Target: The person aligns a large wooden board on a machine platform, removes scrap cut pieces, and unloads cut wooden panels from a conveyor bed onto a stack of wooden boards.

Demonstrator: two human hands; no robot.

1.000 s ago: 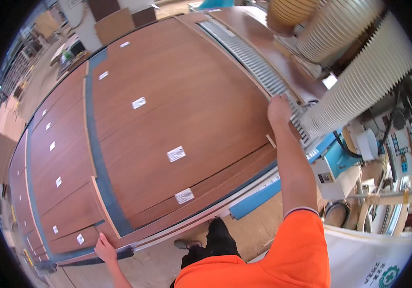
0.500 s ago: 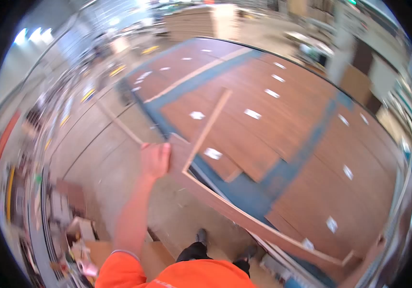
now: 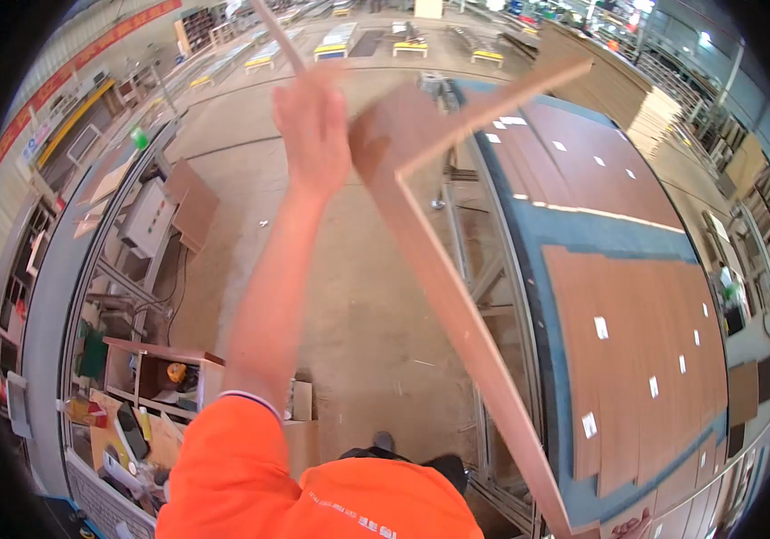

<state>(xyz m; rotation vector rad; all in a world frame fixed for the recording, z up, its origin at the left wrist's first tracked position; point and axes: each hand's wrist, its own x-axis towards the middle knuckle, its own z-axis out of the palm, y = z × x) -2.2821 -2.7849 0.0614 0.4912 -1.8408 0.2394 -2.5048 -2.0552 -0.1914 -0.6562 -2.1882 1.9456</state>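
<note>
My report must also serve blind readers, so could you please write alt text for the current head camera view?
A person in an orange shirt holds a long brown board, its far end at the blurred left hand; the right hand shows partly at bottom right. At right, brown panels with white labels lie on a blue-topped table.

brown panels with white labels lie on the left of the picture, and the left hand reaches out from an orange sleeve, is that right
Not the side: in the head view, the brown panels with white labels lie on the right of the picture. The left hand does reach out from an orange sleeve.
</note>
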